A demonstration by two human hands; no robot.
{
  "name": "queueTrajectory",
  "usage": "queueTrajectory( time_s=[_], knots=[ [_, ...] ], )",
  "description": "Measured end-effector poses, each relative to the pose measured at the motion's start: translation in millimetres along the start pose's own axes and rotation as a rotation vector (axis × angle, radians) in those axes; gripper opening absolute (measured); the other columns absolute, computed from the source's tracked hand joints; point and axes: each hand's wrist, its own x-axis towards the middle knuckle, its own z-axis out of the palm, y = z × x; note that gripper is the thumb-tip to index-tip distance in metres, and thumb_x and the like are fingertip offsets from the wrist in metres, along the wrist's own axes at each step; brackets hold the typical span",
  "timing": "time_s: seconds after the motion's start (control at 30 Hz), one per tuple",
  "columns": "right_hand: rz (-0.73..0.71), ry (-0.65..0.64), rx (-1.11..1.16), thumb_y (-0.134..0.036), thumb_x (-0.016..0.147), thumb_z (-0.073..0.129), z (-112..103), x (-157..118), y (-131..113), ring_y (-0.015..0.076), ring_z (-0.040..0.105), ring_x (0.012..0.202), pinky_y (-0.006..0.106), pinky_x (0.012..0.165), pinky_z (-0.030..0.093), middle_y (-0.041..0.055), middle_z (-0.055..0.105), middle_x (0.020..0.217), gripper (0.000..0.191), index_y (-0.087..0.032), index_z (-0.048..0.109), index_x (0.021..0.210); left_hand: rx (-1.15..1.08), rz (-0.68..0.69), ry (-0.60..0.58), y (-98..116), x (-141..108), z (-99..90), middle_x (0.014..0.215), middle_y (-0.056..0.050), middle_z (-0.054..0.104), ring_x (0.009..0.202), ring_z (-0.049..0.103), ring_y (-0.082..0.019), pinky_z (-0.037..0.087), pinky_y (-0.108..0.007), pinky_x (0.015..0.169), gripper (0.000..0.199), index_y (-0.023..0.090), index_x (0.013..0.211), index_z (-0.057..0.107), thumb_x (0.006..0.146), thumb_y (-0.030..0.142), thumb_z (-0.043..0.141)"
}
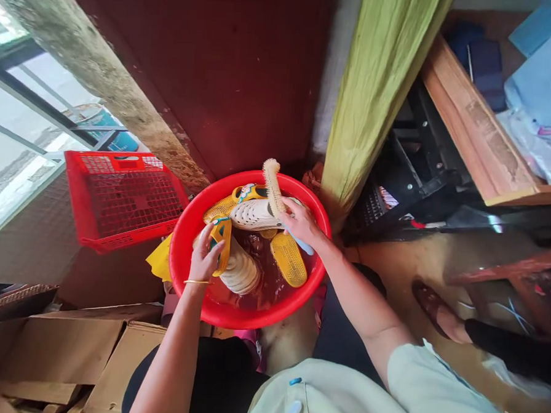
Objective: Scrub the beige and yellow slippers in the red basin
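Observation:
A red basin (246,319) holds water and several pieces of footwear. My left hand (206,255), wearing a thin bangle, grips a yellow slipper (224,247) at the basin's left side. Under that slipper, a cream clog (244,272) sits partly in the water. My right hand (300,220) holds a scrub brush (272,185), its pale bristles raised above the basin and its light-blue handle below the palm. Another cream clog (252,213) lies just behind the brush. One yellow slipper (289,259) rests at the right, and yellow footwear (220,208) lies at the back left.
To the left, a red plastic crate (132,202) stands above cardboard boxes (65,349). Behind the basin rises a dark red panel (209,61), with a yellow-green curtain (378,82) beside it. An open wooden drawer (483,119) juts out at right. Another person's shoe (430,307) is on the floor.

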Motion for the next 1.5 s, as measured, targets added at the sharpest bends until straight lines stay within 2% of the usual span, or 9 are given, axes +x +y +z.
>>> queueTrajectory(
  time_s=[0.13, 0.37, 0.63, 0.8, 0.9, 1.0, 1.2, 1.3, 1.5],
  knots=[
    [-0.02, 0.043, 0.059, -0.031, 0.098, 0.052, -6.5, -2.2, 4.0, 0.0107, 0.065, 0.059, 0.022, 0.052, 0.053, 0.0062, 0.073, 0.114, 0.055, -0.022, 0.046, 0.152, 0.568, 0.109, -0.035, 2.0, -31.3, 32.3, 0.131, -0.019, 0.063, 0.129, 0.056, -0.039, 0.042, -0.056, 0.111, 0.057, 0.02, 0.139, 0.059, 0.088, 0.045, 0.062],
    [0.004, 0.044, 0.044, -0.032, 0.1, 0.055, -13.5, -3.7, -0.9, 0.0096, 0.065, 0.054, 0.021, 0.058, 0.053, 0.0011, 0.073, 0.095, 0.05, -0.023, 0.05, 0.15, 0.698, 0.181, -0.205, -0.9, -67.7, 104.8, 0.143, -0.023, 0.055, 0.134, 0.053, -0.04, 0.044, -0.053, 0.109, 0.062, 0.015, 0.142, 0.055, 0.089, 0.048, 0.061],
    [-0.039, 0.038, 0.056, -0.036, 0.102, 0.052, -21.8, -4.9, 3.4, 0.0098, 0.063, 0.055, 0.022, 0.056, 0.053, 0.0034, 0.073, 0.104, 0.049, -0.024, 0.051, 0.149, 0.67, 0.145, -0.103, -20.5, 6.8, 39.7, 0.13, -0.02, 0.068, 0.118, 0.064, -0.037, 0.044, -0.053, 0.109, 0.061, 0.018, 0.142, 0.055, 0.083, 0.031, 0.061],
    [-0.083, 0.055, 0.062, -0.036, 0.102, 0.052, -26.2, -3.2, 0.7, 0.0129, 0.067, 0.067, 0.026, 0.066, 0.058, 0.0042, 0.072, 0.11, 0.048, -0.026, 0.052, 0.148, 0.935, -0.018, -0.181, 11.5, -10.4, 30.0, 0.106, -0.022, 0.073, 0.101, 0.069, -0.043, 0.049, -0.061, 0.094, 0.069, 0.018, 0.147, 0.052, 0.084, 0.041, 0.067],
    [-0.08, 0.032, 0.076, -0.036, 0.102, 0.052, -22.5, -1.5, -0.8, 0.0112, 0.065, 0.061, 0.025, 0.063, 0.057, 0.0043, 0.072, 0.112, 0.048, -0.026, 0.052, 0.148, 1.014, -0.065, -0.202, 30.3, -43.9, 54.6, 0.101, -0.021, 0.073, 0.096, 0.071, -0.042, 0.052, -0.057, 0.087, 0.067, 0.019, 0.147, 0.052, 0.09, 0.054, 0.058],
    [-0.053, 0.008, 0.094, -0.036, 0.101, 0.052, -15.7, -0.7, -2.6, 0.0094, 0.063, 0.055, 0.024, 0.058, 0.055, 0.0044, 0.073, 0.113, 0.05, -0.025, 0.049, 0.15, 0.856, 0.07, -0.295, 29.5, -76.1, 102.4, 0.131, -0.023, 0.064, 0.114, 0.067, -0.038, 0.052, -0.049, 0.095, 0.071, 0.021, 0.151, 0.045, 0.091, 0.056, 0.058],
    [-0.034, -0.019, 0.008, -0.036, 0.102, 0.051, -14.8, -5.8, -5.4, 0.0119, 0.066, 0.056, 0.023, 0.061, 0.054, 0.003, 0.076, 0.094, 0.048, -0.02, 0.051, 0.147, 0.778, -0.111, -0.404, -2.5, -97.0, 180.2, 0.167, -0.033, 0.008, 0.151, 0.019, -0.056, 0.034, -0.067, 0.111, 0.107, 0.014, 0.16, 0.027, 0.071, 0.041, 0.081],
    [-0.037, 0.0, -0.039, -0.035, 0.101, 0.052, -18.7, -7.4, -2.7, 0.0124, 0.067, 0.058, 0.025, 0.067, 0.056, 0.0055, 0.077, 0.102, 0.049, -0.02, 0.052, 0.147, 0.705, -0.15, -0.411, -5.2, -87.4, 170.3, 0.167, -0.032, 0.015, 0.148, 0.032, -0.051, 0.035, -0.062, 0.113, 0.096, 0.012, 0.16, 0.031, 0.072, 0.019, 0.071],
    [-0.006, -0.028, -0.038, -0.035, 0.099, 0.051, -13.0, -7.5, -3.5, 0.0142, 0.069, 0.06, 0.026, 0.062, 0.056, 0.0082, 0.076, 0.112, 0.054, -0.02, 0.05, 0.151, 0.313, -0.081, -0.445, 19.5, -69.0, 101.1, 0.146, -0.013, 0.061, 0.135, 0.055, -0.033, 0.042, -0.046, 0.116, 0.077, 0.017, 0.148, 0.054, 0.072, 0.021, 0.064]
  ],
)
